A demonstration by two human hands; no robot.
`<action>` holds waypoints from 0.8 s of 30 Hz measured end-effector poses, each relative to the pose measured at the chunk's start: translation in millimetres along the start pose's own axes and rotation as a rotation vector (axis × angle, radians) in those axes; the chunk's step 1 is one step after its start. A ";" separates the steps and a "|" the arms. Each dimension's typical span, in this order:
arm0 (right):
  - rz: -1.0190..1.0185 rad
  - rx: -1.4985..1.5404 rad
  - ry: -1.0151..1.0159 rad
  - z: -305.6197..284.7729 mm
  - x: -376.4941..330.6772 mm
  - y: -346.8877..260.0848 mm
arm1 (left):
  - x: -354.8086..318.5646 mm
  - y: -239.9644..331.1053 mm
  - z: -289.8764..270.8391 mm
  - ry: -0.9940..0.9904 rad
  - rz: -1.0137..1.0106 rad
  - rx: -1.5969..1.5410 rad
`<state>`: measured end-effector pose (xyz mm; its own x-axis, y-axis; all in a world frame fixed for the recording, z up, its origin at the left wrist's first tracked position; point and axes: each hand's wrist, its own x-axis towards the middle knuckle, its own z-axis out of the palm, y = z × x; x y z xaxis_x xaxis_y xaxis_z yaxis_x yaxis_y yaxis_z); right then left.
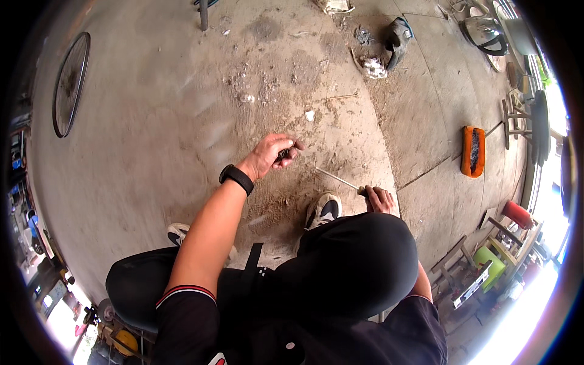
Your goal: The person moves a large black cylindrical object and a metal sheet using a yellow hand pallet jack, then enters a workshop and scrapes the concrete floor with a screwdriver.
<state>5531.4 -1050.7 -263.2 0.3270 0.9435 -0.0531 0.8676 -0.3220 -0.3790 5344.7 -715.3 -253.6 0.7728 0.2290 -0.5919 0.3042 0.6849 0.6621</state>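
My left hand point(269, 155), with a black watch point(236, 179) on its wrist, is held over the dirty concrete floor. Its fingers are curled and their tips look dark with grime; something small and dark seems to be between them, too unclear to name. By my raised knee, my right hand point(381, 200) grips a screwdriver point(336, 177) by its handle. The thin metal shaft points left and away from me, its tip apart from my left hand. Beyond both hands lies a small white scrap point(309, 115) on the floor.
Dirt and crumbs are scattered ahead. A dark glove-like thing point(398, 41) lies beside a whitish clump point(373, 67). An orange container point(473, 151) sits right, with a stool point(516, 124) and kettle point(485, 31) farther off. A wheel point(71, 84) is at the far left.
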 end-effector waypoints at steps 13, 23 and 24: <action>0.232 0.055 0.189 4.5 52.0 2.5 | 6.8 -3.9 -10.1 -0.082 -0.146 -0.017; 0.204 0.091 0.210 7.9 49.6 -3.1 | 8.4 -9.7 -11.1 0.030 -0.047 -0.046; 0.189 0.091 0.220 4.5 49.6 -4.8 | 10.7 -9.8 -10.8 0.041 -0.054 -0.037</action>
<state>5541.8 -1002.0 -268.2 0.5618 0.8245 0.0672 0.7495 -0.4729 -0.4632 5343.9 -712.1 -271.4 0.7320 0.2191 -0.6451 0.3233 0.7218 0.6120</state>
